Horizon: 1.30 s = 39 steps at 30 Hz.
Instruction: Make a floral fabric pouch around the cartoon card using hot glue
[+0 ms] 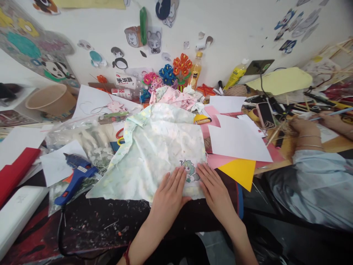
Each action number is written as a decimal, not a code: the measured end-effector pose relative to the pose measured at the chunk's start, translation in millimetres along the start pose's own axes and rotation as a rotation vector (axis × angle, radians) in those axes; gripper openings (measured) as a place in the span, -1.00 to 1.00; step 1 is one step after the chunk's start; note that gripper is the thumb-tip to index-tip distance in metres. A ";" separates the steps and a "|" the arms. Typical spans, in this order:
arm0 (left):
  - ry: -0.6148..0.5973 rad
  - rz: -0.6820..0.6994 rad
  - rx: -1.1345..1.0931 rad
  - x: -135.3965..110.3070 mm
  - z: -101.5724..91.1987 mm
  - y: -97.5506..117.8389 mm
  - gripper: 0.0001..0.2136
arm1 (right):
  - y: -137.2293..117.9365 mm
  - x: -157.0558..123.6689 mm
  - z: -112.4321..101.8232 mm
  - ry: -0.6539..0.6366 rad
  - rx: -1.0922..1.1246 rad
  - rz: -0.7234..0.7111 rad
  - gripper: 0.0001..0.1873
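Observation:
A pale green patterned cloth (157, 147) lies spread in front of me, its left side folded and wrinkled. Near its lower right corner shows a small green-maned cartoon animal (191, 172). My left hand (172, 189) rests flat on the cloth just left of that figure, fingers stretched out. On the other side, my right hand (212, 184) lies flat along the cloth's right edge, fingers together and extended. Neither hand grips anything. Part of the figure and the cloth's lower edge are hidden by my hands.
A blue glue gun (75, 176) with a cord lies to the left, beside a white box (20, 217). White sheets (237, 136) and yellow paper (239, 171) lie right. Crumpled pink fabric (176, 97) and bottles (196, 70) stand behind. A co-worker's hands (306, 130) are at far right.

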<state>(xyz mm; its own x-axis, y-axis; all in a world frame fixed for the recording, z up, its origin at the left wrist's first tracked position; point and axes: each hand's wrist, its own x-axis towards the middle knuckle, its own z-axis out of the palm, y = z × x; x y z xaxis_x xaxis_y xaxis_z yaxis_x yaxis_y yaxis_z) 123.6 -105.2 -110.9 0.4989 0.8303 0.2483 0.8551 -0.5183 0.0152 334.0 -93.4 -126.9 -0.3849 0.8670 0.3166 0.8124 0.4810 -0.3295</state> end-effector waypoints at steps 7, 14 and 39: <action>-0.003 0.002 -0.020 4.6 -2.2 -4.8 -0.50 | -8.2 2.9 0.2 -0.009 -0.005 -0.092 -0.28; 0.005 0.007 -0.030 3.4 4.1 -4.8 -0.51 | -9.2 -0.2 11.9 -0.007 -0.065 -0.109 -0.27; 0.268 0.314 0.156 12.9 -1.4 -4.7 -0.68 | -5.7 -27.7 15.3 0.168 0.155 0.082 -0.34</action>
<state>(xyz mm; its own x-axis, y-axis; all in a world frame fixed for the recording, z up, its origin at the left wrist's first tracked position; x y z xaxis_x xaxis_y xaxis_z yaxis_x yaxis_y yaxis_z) 125.8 -92.4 -106.4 0.7011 0.5443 0.4607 0.6893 -0.6828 -0.2423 333.3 -118.1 -147.4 -0.2314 0.8765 0.4222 0.7564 0.4350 -0.4885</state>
